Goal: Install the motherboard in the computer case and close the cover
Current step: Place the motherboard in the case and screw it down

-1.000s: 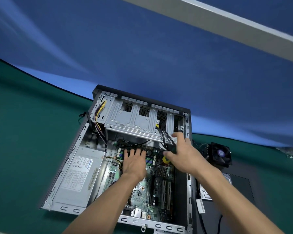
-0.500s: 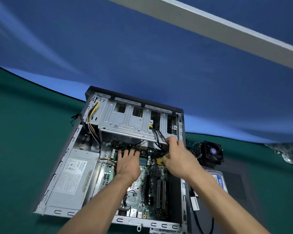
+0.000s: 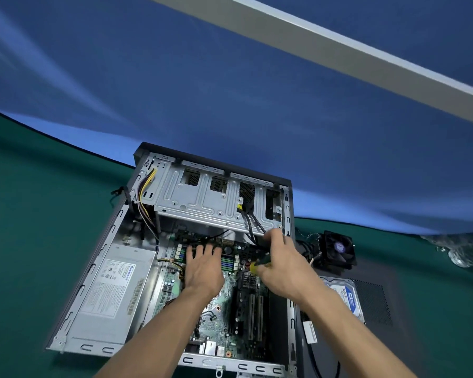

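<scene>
The open computer case (image 3: 99, 271) lies flat on the green table. The green motherboard (image 3: 224, 315) sits inside it, right of the silver power supply (image 3: 112, 293). My left hand (image 3: 202, 268) rests flat on the board's far part, fingers straight over the memory slots. My right hand (image 3: 281, 266) grips a screwdriver with a yellow and black handle (image 3: 260, 266), while its fingertips reach the black cables (image 3: 253, 222) hanging from the drive cage (image 3: 202, 203). The screwdriver's tip is hidden.
A black cooler fan (image 3: 337, 248) sits on the table right of the case. A hard drive with a blue label (image 3: 347, 296) lies on a dark side panel (image 3: 374, 298). Yellow and black wires (image 3: 144, 192) run along the case's far left corner.
The camera view shifted, so the case sits lower left in frame. My right hand drew slightly nearer, away from the case's right wall toward the cables. My left hand stayed on the board.
</scene>
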